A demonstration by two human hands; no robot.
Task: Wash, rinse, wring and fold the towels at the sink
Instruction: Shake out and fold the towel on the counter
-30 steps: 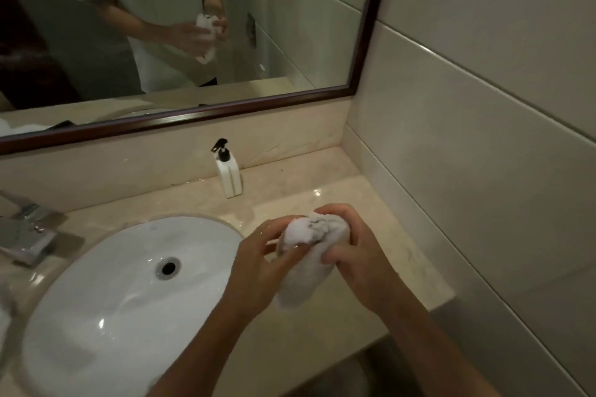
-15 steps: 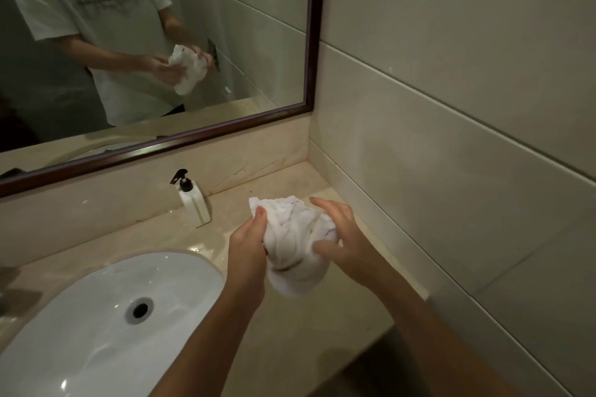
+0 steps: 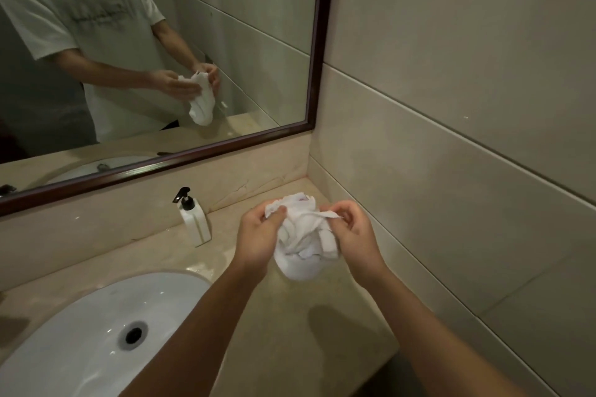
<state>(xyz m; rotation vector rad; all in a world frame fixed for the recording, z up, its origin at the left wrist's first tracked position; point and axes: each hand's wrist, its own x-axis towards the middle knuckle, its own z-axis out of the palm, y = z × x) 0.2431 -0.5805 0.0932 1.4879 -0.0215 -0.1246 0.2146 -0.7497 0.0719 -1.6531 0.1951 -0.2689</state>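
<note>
While both hands worked at it, the towel (image 3: 303,245) hung bunched up in the air above the table (image 3: 290,332), to the right of the sink (image 3: 80,342) and not touching either. It was white and crumpled into a loose ball, its rounded bottom sagging below the hands and its frilled edges sticking up at the top. The left hand (image 3: 258,235) gripped the towel's left side, thumb pressed over an upper fold and fingers curled round behind the cloth. The right hand (image 3: 353,235) pinched a thin strip of the towel's edge between thumb and fingertips, drawing it out sideways from the bundle. Both forearms reached in from the bottom of the view, the left one crossing over the sink's rim.

A white soap bottle (image 3: 195,219) with a black pump stood upright on the table against the backsplash, near the sink's far edge and well left of the towel. The sink was white and oval, with a dark drain (image 3: 133,334) in its bowl. Above the backsplash a dark-framed mirror (image 3: 317,42) showed the person in a pale T-shirt holding the same towel in both hands. Pale tiled wall (image 3: 451,106) closed off the right side.
</note>
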